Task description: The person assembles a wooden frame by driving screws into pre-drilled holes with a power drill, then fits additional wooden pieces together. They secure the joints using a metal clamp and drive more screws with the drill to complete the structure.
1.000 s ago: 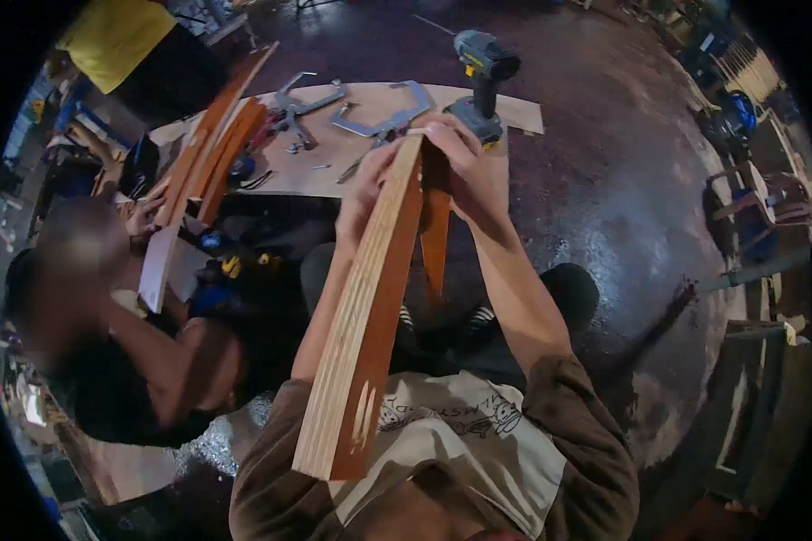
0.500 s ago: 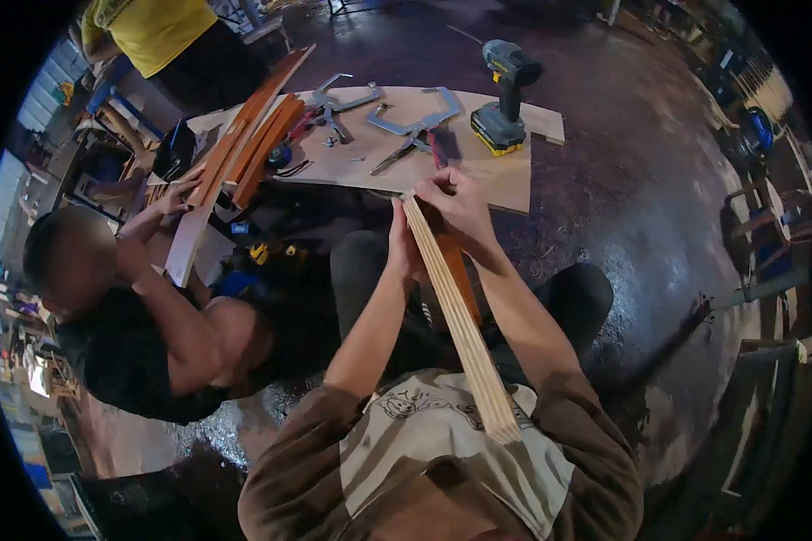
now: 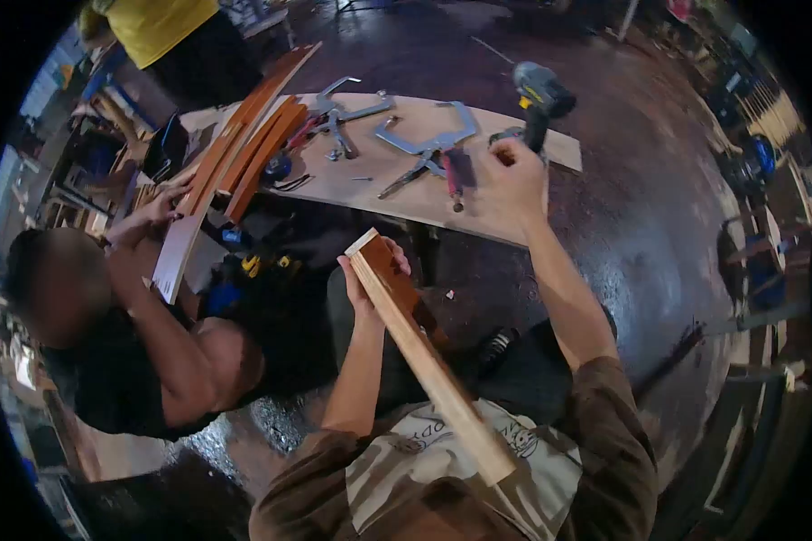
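Note:
A long wooden board (image 3: pixel 424 347) slants from my chest toward the table, its pale, layered edge facing up and its reddish-brown face to the right. My left hand (image 3: pixel 370 279) is wrapped round its far end, thumb on the left and fingertips showing on the right. My right hand (image 3: pixel 519 180) is off the board, over the right part of the table. Its fingers are curled together, and what they hold, if anything, I cannot tell. Just beyond it stands a cordless drill (image 3: pixel 543 95), its lower part hidden behind the hand. Left of that hand lies a red-handled clamp (image 3: pixel 433 144).
The light tabletop (image 3: pixel 334 185) also bears a second locking clamp (image 3: pixel 343 113). Reddish-brown wooden strips (image 3: pixel 262 149) lie at its left. A seated co-worker (image 3: pixel 153 334) rests a hand (image 3: pixel 158 206) on the strips. Another person in a yellow shirt (image 3: pixel 162 27) stands behind.
My right hand has left the board's far end and moved right and up to beside the drill. My left hand and the board's far end have shifted left and toward me.

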The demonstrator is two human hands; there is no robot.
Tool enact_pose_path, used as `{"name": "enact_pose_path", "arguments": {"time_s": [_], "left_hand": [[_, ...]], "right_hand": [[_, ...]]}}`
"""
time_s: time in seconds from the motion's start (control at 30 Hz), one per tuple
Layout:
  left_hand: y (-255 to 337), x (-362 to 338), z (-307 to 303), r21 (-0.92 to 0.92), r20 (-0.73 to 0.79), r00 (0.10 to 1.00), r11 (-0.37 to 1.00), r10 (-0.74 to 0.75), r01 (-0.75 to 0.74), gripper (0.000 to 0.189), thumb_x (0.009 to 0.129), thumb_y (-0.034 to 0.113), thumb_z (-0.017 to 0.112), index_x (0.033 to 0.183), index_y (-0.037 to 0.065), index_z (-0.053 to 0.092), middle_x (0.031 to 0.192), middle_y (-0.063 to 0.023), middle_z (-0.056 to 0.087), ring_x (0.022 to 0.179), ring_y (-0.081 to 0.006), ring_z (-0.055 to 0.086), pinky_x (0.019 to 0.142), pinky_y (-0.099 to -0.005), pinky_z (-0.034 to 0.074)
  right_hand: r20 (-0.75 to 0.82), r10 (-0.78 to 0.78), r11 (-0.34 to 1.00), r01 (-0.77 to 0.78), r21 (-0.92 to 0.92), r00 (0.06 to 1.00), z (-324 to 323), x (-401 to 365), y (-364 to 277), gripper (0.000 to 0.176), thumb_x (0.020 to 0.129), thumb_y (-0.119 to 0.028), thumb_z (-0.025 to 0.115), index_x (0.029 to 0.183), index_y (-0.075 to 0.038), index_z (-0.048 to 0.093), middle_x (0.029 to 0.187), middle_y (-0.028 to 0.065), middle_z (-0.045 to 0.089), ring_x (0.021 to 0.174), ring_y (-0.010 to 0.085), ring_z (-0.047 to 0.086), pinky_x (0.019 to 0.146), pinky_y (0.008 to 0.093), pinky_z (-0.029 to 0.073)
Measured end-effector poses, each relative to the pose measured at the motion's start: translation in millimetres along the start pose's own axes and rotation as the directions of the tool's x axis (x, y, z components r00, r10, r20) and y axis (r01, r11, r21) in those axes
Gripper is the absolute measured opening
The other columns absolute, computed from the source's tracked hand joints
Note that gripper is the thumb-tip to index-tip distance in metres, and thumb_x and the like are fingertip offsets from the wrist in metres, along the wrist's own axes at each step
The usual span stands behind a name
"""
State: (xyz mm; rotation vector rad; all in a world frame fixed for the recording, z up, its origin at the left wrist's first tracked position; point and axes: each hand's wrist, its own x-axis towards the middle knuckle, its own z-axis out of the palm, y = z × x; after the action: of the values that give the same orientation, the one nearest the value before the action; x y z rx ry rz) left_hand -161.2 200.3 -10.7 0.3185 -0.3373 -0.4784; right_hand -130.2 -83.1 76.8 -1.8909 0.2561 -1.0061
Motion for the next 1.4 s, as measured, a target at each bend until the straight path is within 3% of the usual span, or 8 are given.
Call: {"name": "enact_pose_path", "arguments": {"time_s": [0.17,0.5,0.73,0.8,0.83,0.87,1.0,1.4], "left_hand": [[13,8,-21,-0.032,0.058,0.996,0.997,0.07,-0.069,0.085,0.092,0.076,0.039,0.123,-0.001,0.055,0.102,-0.0159,0.059,0.086,-0.0277,0.058,0.077,-0.0409,0.048],[11,14,-61,0.051,-0.12,0.989,0.996,0.084,-0.079,0.087,0.094,0.077,0.028,0.124,0.0,0.054,0.103,-0.0128,0.058,0.087,-0.0227,0.059,0.078,-0.0361,0.05],[7,18,-52,-0.111,-0.305,0.952,0.991,0.038,-0.075,0.091,0.092,0.078,0.033,0.128,-0.003,0.053,0.104,-0.0167,0.06,0.086,-0.0281,0.06,0.073,-0.0408,0.051],[4,21,-52,-0.087,-0.28,0.958,0.993,0.058,-0.086,0.091,0.093,0.078,0.033,0.126,-0.003,0.053,0.102,-0.0167,0.06,0.084,-0.028,0.06,0.073,-0.0405,0.051],[2,24,-53,-0.047,-0.253,0.964,0.994,0.084,-0.099,0.09,0.093,0.078,0.033,0.125,-0.003,0.054,0.1,-0.0166,0.06,0.083,-0.028,0.061,0.073,-0.0401,0.051],[1,27,-54,-0.06,-0.254,0.963,0.992,0.093,-0.112,0.09,0.093,0.078,0.033,0.125,-0.003,0.054,0.1,-0.0166,0.06,0.083,-0.028,0.061,0.073,-0.0401,0.051],[1,28,-58,-0.181,-0.22,0.976,0.982,0.01,-0.051,0.09,0.093,0.078,0.034,0.124,-0.004,0.054,0.095,-0.0168,0.06,0.081,-0.0277,0.061,0.072,-0.0398,0.05],[1,28,-55,-0.203,-0.222,0.975,0.979,-0.013,-0.033,0.089,0.094,0.077,0.029,0.124,-0.002,0.055,0.104,-0.0163,0.059,0.084,-0.027,0.06,0.072,-0.0387,0.049]], "right_hand": [[0.668,-0.054,0.961,0.221,-0.167,0.742,99,22,-6,0.021,0.086,-0.024,0.066,0.095,-0.008,0.074,0.09,0.0132,0.074,0.085,0.0287,0.071,0.075,0.0406,0.054],[0.89,0.045,0.674,0.644,-0.362,0.453,238,10,4,0.022,0.071,-0.013,0.068,0.09,-0.004,0.074,0.093,0.0247,0.071,0.091,0.0396,0.069,0.084,0.0519,0.054],[0.387,-0.359,0.661,0.524,-0.537,0.849,161,217,-32,0.028,0.088,-0.03,0.063,0.106,-0.014,0.076,0.103,0.0137,0.074,0.093,0.033,0.071,0.086,0.0431,0.055],[0.155,-0.039,0.74,0.133,-0.659,0.987,133,258,-72,0.029,0.093,-0.03,0.071,0.116,-0.014,0.073,0.126,0.0158,0.065,0.116,0.0281,0.061,0.105,0.0443,0.045],[0.531,-0.062,0.668,0.431,-0.607,0.845,96,356,-18,0.029,0.088,-0.036,0.064,0.096,-0.012,0.078,0.091,0.0101,0.075,0.078,0.0259,0.072,0.076,0.0362,0.057],[0.409,0.06,0.69,0.258,-0.676,0.911,106,360,7,0.025,0.09,-0.033,0.066,0.095,-0.011,0.077,0.082,0.0055,0.074,0.063,0.0159,0.068,0.061,0.0314,0.054],[0.391,0.469,0.785,-0.171,-0.595,0.792,106,359,19,0.017,0.09,-0.021,0.071,0.102,-0.01,0.073,0.082,0.0003,0.072,0.061,0.0098,0.064,0.05,0.0274,0.048],[0.475,0.475,0.835,-0.209,-0.508,0.741,100,342,14,0.022,0.093,-0.016,0.07,0.11,-0.003,0.07,0.086,0.0067,0.072,0.068,0.0112,0.067,0.053,0.0248,0.052]]}}
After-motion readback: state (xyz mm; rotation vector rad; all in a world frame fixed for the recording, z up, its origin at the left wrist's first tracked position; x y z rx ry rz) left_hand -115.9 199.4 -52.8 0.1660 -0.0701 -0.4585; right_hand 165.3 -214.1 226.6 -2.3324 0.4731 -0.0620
